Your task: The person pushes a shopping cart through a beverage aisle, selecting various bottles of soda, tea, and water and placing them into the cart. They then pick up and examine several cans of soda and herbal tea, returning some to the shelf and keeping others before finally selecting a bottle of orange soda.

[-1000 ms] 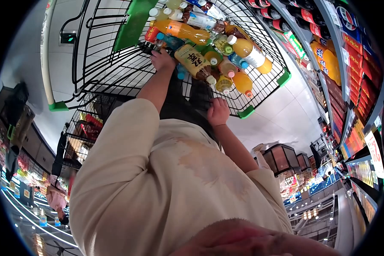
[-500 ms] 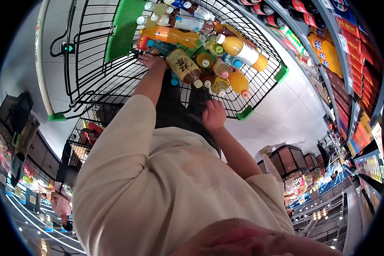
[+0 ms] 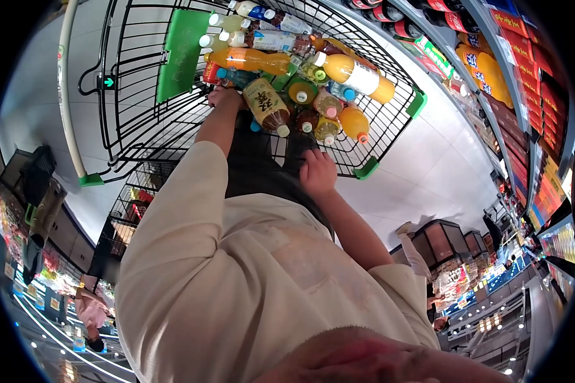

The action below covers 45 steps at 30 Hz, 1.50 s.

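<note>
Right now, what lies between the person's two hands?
In the head view, a brown bottle with a white cap lies in the cart between the left hand and the right hand.

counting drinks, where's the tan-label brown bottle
Head view, upper centre: the tan-label brown bottle lies in the shopping cart, right beside the left hand.

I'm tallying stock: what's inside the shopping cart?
The cart holds a pile of drink bottles: a large orange juice bottle, a brown tea bottle, smaller capped ones. The left hand reaches among them. Whatever lies beneath the pile is covered.
</note>
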Available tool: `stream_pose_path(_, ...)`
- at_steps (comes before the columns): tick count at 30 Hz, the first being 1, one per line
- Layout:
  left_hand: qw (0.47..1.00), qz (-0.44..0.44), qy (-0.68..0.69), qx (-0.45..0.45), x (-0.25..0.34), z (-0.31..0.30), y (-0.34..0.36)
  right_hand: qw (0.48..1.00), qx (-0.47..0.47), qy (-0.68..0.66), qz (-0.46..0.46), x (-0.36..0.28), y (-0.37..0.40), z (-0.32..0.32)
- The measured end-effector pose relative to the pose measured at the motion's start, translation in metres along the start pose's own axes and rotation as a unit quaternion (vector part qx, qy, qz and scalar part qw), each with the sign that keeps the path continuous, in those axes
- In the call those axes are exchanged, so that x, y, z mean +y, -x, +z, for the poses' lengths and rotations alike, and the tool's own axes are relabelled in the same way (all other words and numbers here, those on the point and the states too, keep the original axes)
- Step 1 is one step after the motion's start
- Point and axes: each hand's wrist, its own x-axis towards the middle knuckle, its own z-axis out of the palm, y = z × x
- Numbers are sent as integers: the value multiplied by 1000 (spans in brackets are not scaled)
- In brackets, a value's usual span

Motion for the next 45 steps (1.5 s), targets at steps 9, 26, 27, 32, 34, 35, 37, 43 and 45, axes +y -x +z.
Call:
stream_pose_path(9, 997, 71, -38, 2, -30, -5, 25, 1000, -1, 12, 4, -1, 7, 1)
stream_pose_path(26, 901, 264, 345, -2, -162, -49, 156, 903, 13, -426, 56, -28, -26, -39)
stream_pose_path(27, 888, 292, 356, 12, -160, -48, 172, 846, -17, -527, 78, -37, -34, -44)
stream_pose_path(32, 763, 343, 522, -164, -119, -42, 280, 577, -147, -774, 216, -61, -54, -85)
stream_pose_path(34, 705, 341, 554, -281, -99, -36, 304, 493, -181, -835, 164, -57, -49, -97)
stream_pose_path(35, 673, 346, 566, -327, -88, -28, 309, 528, -195, -811, 159, -52, -44, -105)
stream_pose_path(37, 674, 394, 538, -317, -73, -26, 335, 599, -222, -755, 146, -36, -33, -125)
stream_pose_path(43, 629, 402, 562, -357, -46, -1, 391, 793, -247, -555, 42, 8, 19, -194)
stream_pose_path(45, 607, 458, 568, -315, -39, 3, 410, 801, -208, -556, 80, 19, 37, -203)
